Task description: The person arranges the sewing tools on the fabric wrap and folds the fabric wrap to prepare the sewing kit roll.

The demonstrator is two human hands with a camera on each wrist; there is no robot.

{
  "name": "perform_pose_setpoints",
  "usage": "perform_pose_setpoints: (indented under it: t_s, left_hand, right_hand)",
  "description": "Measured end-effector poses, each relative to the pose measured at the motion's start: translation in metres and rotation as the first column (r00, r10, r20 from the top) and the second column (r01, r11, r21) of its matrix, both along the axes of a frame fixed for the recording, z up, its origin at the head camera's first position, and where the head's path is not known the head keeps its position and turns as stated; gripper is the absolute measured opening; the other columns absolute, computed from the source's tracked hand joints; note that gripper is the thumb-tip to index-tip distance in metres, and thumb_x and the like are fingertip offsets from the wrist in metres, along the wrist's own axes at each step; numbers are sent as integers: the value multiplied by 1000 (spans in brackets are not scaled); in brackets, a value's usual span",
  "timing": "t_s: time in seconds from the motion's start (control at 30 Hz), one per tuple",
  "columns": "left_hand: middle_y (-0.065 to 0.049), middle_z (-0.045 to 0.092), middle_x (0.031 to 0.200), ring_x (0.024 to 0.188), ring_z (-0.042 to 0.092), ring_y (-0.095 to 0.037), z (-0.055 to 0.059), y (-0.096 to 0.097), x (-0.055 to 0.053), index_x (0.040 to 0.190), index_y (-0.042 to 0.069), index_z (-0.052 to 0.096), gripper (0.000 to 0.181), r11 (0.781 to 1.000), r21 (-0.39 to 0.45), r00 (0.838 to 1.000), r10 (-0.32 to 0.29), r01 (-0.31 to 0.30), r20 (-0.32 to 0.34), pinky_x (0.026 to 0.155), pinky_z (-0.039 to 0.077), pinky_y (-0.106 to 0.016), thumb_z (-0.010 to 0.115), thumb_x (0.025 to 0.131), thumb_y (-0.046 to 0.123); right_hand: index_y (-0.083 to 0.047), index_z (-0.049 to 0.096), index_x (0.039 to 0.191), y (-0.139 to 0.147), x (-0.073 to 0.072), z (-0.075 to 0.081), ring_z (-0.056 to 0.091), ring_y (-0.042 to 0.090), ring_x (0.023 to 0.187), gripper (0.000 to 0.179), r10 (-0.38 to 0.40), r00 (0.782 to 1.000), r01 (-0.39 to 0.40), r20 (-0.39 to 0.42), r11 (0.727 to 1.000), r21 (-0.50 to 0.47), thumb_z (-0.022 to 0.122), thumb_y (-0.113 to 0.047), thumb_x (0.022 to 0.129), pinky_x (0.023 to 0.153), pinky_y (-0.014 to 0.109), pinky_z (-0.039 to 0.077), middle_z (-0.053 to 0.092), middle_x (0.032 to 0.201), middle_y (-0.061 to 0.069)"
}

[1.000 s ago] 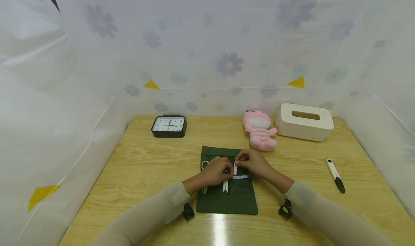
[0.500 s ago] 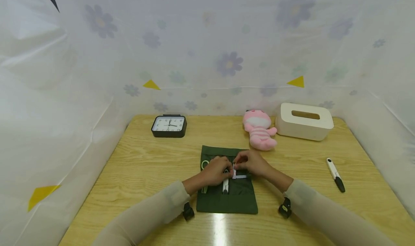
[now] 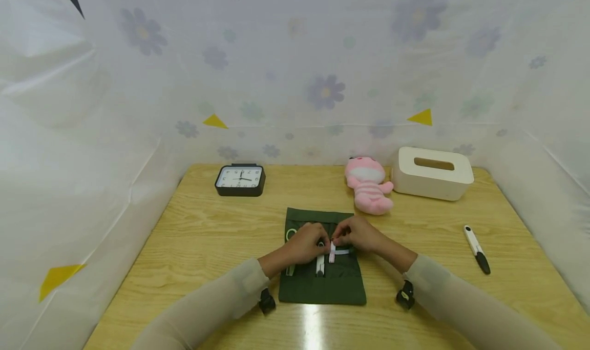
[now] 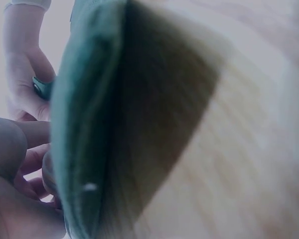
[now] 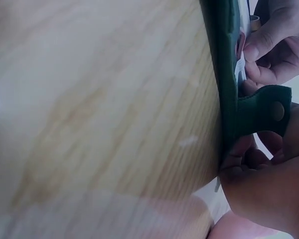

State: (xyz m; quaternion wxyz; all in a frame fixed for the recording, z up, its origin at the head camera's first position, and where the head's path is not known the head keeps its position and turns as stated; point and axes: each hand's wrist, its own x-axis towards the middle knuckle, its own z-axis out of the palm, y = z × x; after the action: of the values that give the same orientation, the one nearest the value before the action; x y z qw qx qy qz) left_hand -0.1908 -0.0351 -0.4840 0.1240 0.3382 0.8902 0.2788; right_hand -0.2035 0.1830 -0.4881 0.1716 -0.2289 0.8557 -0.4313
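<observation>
Slim white-and-pink tool (image 3: 332, 255) lies over the right half of a green fabric pouch (image 3: 322, 292), pointing toward the near edge and crossing a narrow white strap (image 3: 343, 251) there. At its far end, the right hand (image 3: 359, 233) pinches it between thumb and curled fingers. The left hand (image 3: 304, 243), over the middle of the pouch, has its fingers bent and tips closed on the strap's left end, just beside the tool. The right wrist view shows a green snap tab (image 5: 264, 107) standing out from the pouch between the two hands.

Below the left hand, a white tool with a dark tip (image 3: 320, 264) sits in the pouch's middle; along the pouch's left side a pale-green loop (image 3: 291, 233) shows, the rest of that item partly covered by the hand.

The pouch lies flat on a wooden worktop (image 3: 207, 237). Beyond it to the left is a black-framed clock (image 3: 240, 180), its numerals upside down. Beyond it to the right, a pink plush toy (image 3: 369, 186) lies beside a cream tissue box (image 3: 432, 175). Well to the pouch's right rests a white-and-black tool (image 3: 477, 249).
</observation>
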Motion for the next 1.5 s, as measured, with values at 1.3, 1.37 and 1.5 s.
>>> perform_pose_setpoints:
  t_s: [1.3, 1.37, 1.5]
  left_hand:
    - [8, 72, 80, 66, 56, -2, 1, 2, -3, 82, 16, 79, 15, 999, 36, 1000, -13, 13, -1, 64, 45, -21, 76, 95, 13]
    - [8, 72, 79, 65, 56, -2, 2, 2, -3, 82, 16, 79, 15, 999, 37, 1000, -10, 10, 0, 63, 45, -21, 76, 95, 12]
    - [9, 71, 79, 65, 55, -3, 2, 2, -2, 81, 17, 79, 16, 999, 34, 1000, -8, 8, 2, 62, 44, -21, 75, 96, 13]
  right_hand:
    - [-2, 78, 111, 53, 15, 28, 67, 14, 95, 23, -71, 994, 73, -77, 997, 15, 72, -21, 99, 80, 29, 54, 76, 103, 2]
    - [-3, 77, 112, 63, 18, 31, 66, 16, 97, 25, -96, 991, 99, -91, 995, 31, 72, -23, 99, 83, 31, 53, 76, 103, 1]
    - [-6, 76, 118, 88, 25, 42, 64, 20, 102, 29, -151, 984, 160, -92, 982, 102, 70, -27, 100, 85, 38, 52, 73, 107, 1]
